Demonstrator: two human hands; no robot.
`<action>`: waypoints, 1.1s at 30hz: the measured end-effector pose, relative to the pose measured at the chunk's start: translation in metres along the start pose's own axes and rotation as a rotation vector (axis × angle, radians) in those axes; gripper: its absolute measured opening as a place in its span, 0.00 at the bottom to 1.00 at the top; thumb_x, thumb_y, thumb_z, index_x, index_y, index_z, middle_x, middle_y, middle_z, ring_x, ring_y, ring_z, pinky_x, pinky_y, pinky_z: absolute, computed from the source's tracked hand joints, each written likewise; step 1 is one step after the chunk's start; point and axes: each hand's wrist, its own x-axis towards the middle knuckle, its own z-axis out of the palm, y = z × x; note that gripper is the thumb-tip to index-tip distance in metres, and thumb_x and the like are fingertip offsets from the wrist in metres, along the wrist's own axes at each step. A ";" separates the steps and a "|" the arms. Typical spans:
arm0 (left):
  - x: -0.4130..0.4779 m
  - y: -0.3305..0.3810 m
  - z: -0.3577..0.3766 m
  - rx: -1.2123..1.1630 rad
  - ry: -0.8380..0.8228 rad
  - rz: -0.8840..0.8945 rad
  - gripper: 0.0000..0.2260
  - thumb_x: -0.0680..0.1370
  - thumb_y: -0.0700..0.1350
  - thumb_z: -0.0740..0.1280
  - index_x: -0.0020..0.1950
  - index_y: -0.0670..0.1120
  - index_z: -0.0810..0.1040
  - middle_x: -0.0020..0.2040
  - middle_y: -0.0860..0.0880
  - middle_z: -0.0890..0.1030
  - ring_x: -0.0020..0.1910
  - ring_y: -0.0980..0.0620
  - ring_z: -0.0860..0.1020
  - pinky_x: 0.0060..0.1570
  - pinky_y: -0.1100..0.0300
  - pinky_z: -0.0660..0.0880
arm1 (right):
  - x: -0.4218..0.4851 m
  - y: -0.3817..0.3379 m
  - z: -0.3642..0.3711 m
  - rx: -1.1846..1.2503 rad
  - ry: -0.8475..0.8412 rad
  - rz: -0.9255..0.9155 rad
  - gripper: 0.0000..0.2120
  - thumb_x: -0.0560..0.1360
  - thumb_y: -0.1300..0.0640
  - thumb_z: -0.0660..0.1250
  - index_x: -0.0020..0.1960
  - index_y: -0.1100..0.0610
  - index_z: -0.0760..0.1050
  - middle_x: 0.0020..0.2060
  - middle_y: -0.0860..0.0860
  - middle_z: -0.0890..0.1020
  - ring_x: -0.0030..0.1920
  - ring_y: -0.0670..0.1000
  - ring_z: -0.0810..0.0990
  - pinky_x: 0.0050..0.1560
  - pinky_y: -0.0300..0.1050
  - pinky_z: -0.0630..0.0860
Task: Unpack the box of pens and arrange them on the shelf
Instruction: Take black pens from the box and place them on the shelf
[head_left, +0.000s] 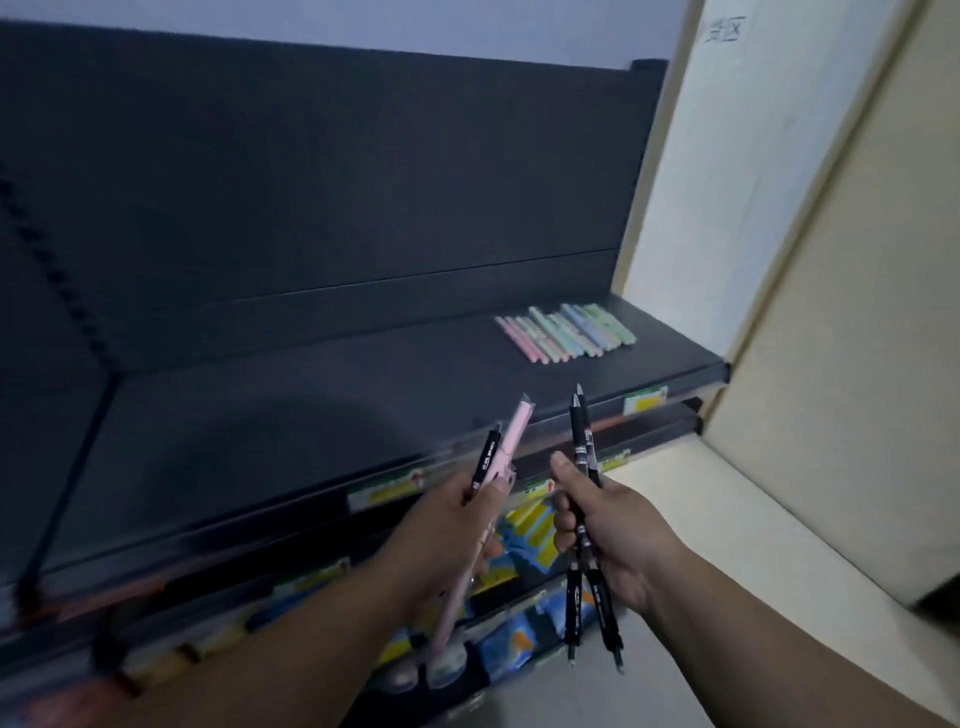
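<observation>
Black pens (582, 447) stand as a small bundle in the right hand (613, 535). Its fingers curl round their middles with the thumb pressed on top. The tips point up and towards the pastel pens (566, 332), which lie side by side in a row on the dark shelf (311, 415). Nearer than that row and to its left, the left hand (457, 525) grips one more black pen (485, 457) together with a pink pen (511, 447), fingers closed round both. Both hands hover in front of the shelf edge, well short of the row. No box shows.

The step looks like laying the black ones down. It would go best by setting them just left of the pastel row, parallel to it, with tips the same way. Letting them go one at a time should stop any rolling, and the pink one can be held back to join its own colours.
</observation>
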 end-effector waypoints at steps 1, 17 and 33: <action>0.012 0.005 0.007 -0.009 -0.012 0.006 0.12 0.80 0.54 0.61 0.52 0.47 0.76 0.32 0.48 0.75 0.27 0.56 0.75 0.29 0.62 0.72 | 0.008 -0.004 -0.004 0.005 0.007 -0.006 0.18 0.71 0.45 0.72 0.41 0.56 0.68 0.25 0.50 0.69 0.23 0.48 0.67 0.22 0.38 0.64; 0.237 0.073 0.038 -0.192 -0.220 -0.014 0.10 0.80 0.52 0.61 0.55 0.49 0.77 0.50 0.49 0.82 0.43 0.54 0.82 0.41 0.59 0.80 | 0.194 -0.103 -0.035 0.028 0.020 -0.007 0.10 0.68 0.54 0.76 0.42 0.55 0.76 0.24 0.50 0.71 0.22 0.48 0.67 0.22 0.37 0.64; 0.348 0.097 0.086 -0.346 0.152 -0.128 0.12 0.80 0.52 0.62 0.55 0.44 0.76 0.43 0.45 0.80 0.37 0.48 0.80 0.33 0.54 0.79 | 0.353 -0.175 -0.082 -0.155 -0.290 0.058 0.08 0.70 0.58 0.74 0.41 0.57 0.74 0.24 0.49 0.71 0.22 0.47 0.67 0.23 0.38 0.65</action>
